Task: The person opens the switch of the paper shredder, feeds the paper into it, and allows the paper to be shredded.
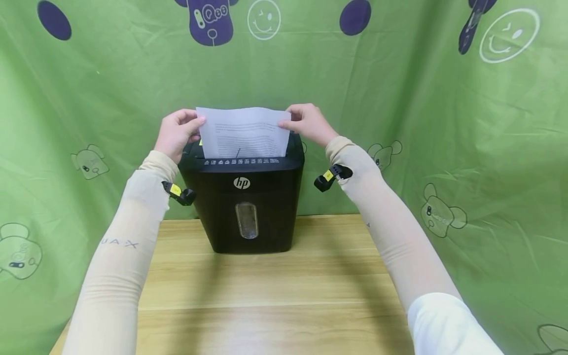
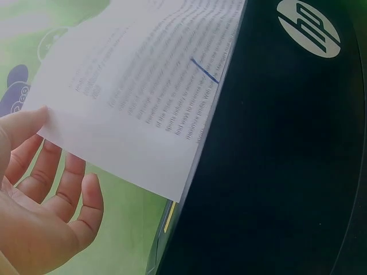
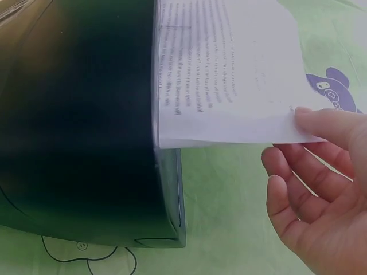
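Note:
A printed sheet of paper [image 1: 246,133] stands upright at the top of a black HP paper shredder [image 1: 248,207]; its lower edge is hidden behind the shredder's front rim. My left hand [image 1: 177,132] pinches the sheet's upper left corner between thumb and fingers. At the upper right corner, my right hand [image 1: 310,122] pinches it the same way. Both wrist views show the thumb on the paper's printed face, with the other fingers loosely bent behind or below. A short dark pen stroke [image 2: 205,70] crosses the print in the left wrist view.
The shredder stands at the back of a wooden table [image 1: 275,296]. Behind and beside it hangs a green curtain [image 1: 133,74] with cartoon prints. Black straps with yellow labels hang from both wrists. A small clear window [image 1: 246,221] is set in the shredder's front.

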`<state>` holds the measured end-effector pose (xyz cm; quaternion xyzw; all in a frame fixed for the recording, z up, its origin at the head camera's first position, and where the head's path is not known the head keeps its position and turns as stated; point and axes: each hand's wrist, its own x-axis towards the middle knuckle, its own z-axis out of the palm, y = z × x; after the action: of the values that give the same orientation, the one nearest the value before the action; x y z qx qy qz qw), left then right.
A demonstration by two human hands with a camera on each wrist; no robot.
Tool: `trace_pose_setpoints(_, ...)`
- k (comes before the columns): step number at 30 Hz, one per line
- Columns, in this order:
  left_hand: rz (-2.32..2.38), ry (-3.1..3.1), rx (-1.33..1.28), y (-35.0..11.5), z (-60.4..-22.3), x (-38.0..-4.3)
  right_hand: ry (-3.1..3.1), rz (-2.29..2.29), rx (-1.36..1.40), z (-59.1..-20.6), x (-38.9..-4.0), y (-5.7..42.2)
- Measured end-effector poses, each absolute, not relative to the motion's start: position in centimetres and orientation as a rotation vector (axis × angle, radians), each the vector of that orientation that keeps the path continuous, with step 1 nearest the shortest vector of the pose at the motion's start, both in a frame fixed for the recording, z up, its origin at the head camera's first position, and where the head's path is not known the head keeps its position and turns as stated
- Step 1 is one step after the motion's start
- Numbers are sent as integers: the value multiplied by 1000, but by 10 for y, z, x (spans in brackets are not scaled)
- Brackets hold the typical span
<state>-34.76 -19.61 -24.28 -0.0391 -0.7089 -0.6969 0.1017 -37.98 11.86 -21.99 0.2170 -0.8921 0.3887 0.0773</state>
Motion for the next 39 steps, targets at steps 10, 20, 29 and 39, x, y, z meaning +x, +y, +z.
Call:
trace_pose_setpoints(10,-2027,-2119,-127,-197,-244,-347,-2677,1199,669,-221,-379,118)
trace_pose_setpoints(20,-1990,-2160,-131,-198,-247,-345,-2675,1208,694,-224,-383,120)
trace_pose_setpoints(29,-1995,-2152,-141,-201,-250,-344,-2675,1215,697,-225,-383,123)
trace_pose_setpoints(39,-2091,-2053,-153,-209,-251,-339,-2671,1222,677,-227,-383,131)
